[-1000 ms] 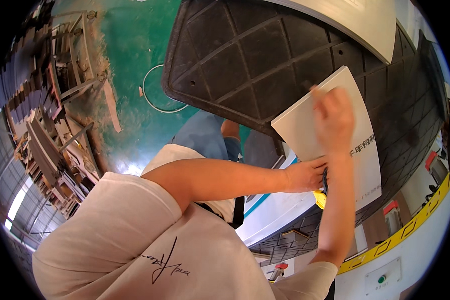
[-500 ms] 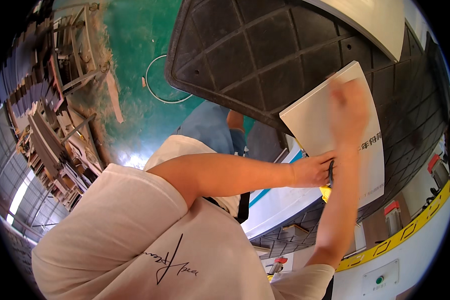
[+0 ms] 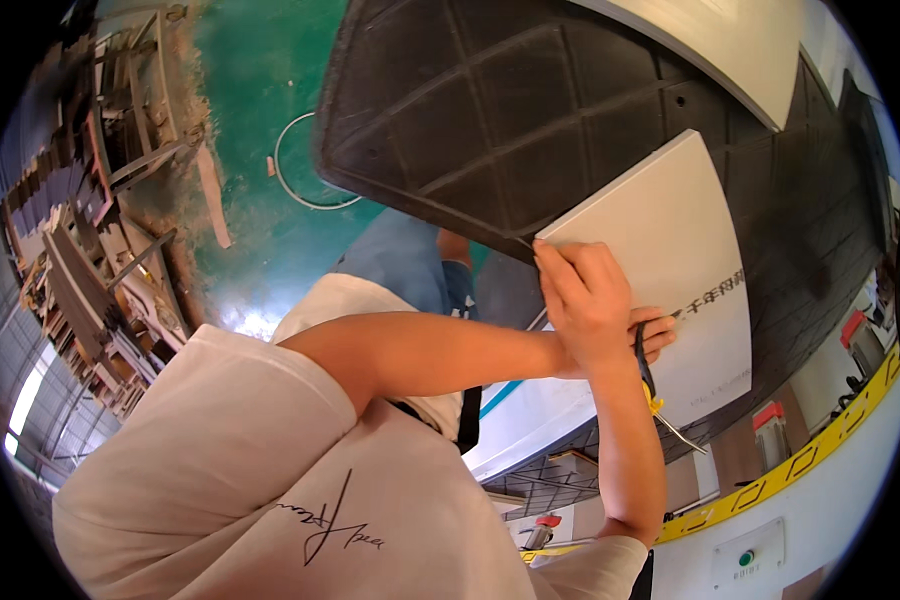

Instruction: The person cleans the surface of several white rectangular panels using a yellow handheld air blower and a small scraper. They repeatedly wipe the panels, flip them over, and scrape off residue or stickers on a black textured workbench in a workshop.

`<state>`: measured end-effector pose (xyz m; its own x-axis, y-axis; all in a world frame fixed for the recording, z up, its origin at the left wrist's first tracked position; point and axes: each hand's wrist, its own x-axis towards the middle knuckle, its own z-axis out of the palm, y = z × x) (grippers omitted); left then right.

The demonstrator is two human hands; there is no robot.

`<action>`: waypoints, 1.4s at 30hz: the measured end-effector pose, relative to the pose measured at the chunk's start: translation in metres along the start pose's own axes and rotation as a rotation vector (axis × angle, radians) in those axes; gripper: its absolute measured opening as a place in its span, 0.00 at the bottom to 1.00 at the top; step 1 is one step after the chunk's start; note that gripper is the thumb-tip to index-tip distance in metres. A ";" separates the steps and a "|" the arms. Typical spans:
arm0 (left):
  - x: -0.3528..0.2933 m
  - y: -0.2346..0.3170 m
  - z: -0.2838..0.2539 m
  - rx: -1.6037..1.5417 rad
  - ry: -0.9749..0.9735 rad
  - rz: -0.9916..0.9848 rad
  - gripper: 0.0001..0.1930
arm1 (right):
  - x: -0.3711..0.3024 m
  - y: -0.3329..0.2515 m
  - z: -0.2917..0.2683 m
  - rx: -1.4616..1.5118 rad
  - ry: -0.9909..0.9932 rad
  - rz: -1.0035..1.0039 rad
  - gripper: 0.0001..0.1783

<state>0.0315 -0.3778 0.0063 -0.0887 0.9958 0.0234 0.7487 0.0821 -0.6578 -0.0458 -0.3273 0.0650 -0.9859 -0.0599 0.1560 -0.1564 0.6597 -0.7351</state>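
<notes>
A pale board [image 3: 670, 215] with dark print on its face lies tilted on the black ribbed table. My right hand [image 3: 588, 295] is at its left corner, fingers curled together over the edge. Crossing beneath my right forearm, my left arm reaches to the board. My left hand [image 3: 654, 334], partly covered by the right, is closed around a hand tool [image 3: 647, 382] with a black and yellow handle and a thin bent metal tip. That tip points down past the board's lower edge. The left fingers rest over the board's face.
The black ribbed table [image 3: 500, 130] spreads beneath the board. Another pale panel [image 3: 720, 40] lies at the far side. Red-topped clamps [image 3: 768, 415] and a yellow strip [image 3: 795, 460] line the machine at right. Wood offcuts [image 3: 100, 310] are stacked at left; a white hoop [image 3: 282, 165] lies on the green floor.
My right hand has come down and left from the board's upper face to its left corner. The tool's metal tip now shows. The whole view has shifted slightly.
</notes>
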 end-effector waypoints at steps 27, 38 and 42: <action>0.001 -0.026 0.005 -1.171 0.228 -0.170 0.22 | 0.090 0.100 -0.086 -0.328 0.203 0.233 0.07; 0.007 0.017 0.000 -2.496 0.160 -0.434 0.26 | 0.028 0.018 -0.011 -0.233 0.003 0.042 0.13; 0.018 0.041 -0.006 -3.167 0.492 -0.538 0.21 | 0.005 -0.028 0.015 -0.045 -0.293 0.072 0.15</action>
<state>0.0644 -0.3566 -0.0151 -0.5084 0.8595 -0.0519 -0.7191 -0.3907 0.5747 -0.0475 -0.3571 0.0764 -0.9703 -0.2211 -0.0977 -0.0889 0.7024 -0.7062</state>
